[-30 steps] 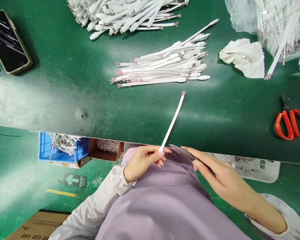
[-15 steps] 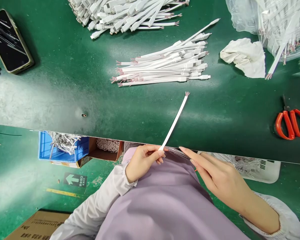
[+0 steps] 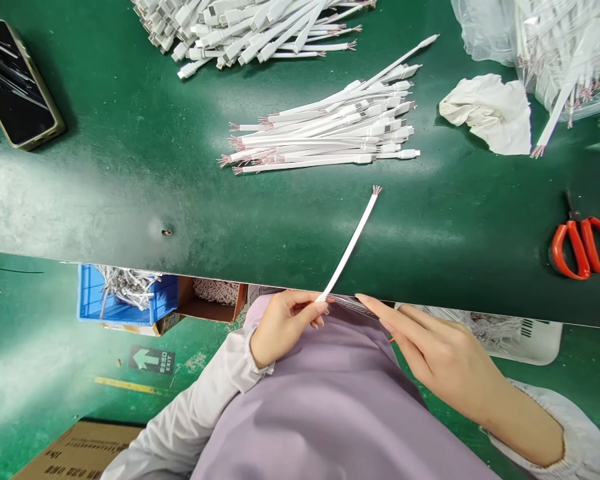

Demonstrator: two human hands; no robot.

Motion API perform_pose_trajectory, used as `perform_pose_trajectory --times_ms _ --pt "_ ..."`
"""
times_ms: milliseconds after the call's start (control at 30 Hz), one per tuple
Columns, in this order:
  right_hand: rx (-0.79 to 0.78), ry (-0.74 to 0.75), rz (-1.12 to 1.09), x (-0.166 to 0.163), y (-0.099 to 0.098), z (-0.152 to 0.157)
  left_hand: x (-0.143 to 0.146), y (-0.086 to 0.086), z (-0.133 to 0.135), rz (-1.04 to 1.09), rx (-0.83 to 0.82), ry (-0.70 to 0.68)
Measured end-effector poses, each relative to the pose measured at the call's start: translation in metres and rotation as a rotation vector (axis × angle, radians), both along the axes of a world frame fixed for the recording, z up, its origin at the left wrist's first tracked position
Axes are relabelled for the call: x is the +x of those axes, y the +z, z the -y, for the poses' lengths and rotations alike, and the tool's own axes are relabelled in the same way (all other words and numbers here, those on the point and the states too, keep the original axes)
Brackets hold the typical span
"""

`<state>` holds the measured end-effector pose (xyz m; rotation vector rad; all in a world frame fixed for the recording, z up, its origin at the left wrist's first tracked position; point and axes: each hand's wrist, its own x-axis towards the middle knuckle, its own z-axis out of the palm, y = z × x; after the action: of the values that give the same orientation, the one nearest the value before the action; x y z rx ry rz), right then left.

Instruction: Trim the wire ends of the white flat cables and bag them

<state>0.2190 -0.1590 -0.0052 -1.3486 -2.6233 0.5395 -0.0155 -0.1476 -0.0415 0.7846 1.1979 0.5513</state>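
My left hand (image 3: 287, 325) pinches the near end of a flat white cable (image 3: 347, 250) between thumb and fingers at the table's front edge. The cable slants up and right, its far end fanned into thin bare-ended pinkish wires. Whatever connector is at the gripped end is covered by my fingers. Empty and with fingers stretched out, my right hand (image 3: 430, 340) lies at the edge, a little right of the cable and apart from it. Beyond the held cable lies a bunch of similar white cables (image 3: 325, 133), wire ends to the left and plugs to the right.
Another heap of white cables (image 3: 260, 30) is at the back. Red-handled scissors (image 3: 585, 247), a crumpled tissue (image 3: 490, 113) and a plastic bag of cables (image 3: 570, 53) are on the right. A phone (image 3: 20, 87) lies left. Below stand a blue bin (image 3: 90, 293) and a white basket (image 3: 545, 347).
Almost nothing differs. The cable's wired end has shifted very slightly right, while both hands keep their places; the view itself has moved a touch.
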Motion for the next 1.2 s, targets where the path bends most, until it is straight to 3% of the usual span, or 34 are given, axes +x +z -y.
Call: perform_pose_trajectory --times_ms 567,833,1200 --pt "-0.586 -0.125 -0.209 -0.002 0.009 -0.019 -0.002 -0.003 0.0 0.032 0.006 -0.015" --pt "-0.249 -0.061 -0.181 0.005 0.003 -0.01 -0.003 -0.003 0.001 0.058 -0.041 0.013" --pt "-0.026 0.005 -0.051 0.001 0.005 -0.009 -0.003 -0.002 0.0 0.047 -0.034 -0.005"
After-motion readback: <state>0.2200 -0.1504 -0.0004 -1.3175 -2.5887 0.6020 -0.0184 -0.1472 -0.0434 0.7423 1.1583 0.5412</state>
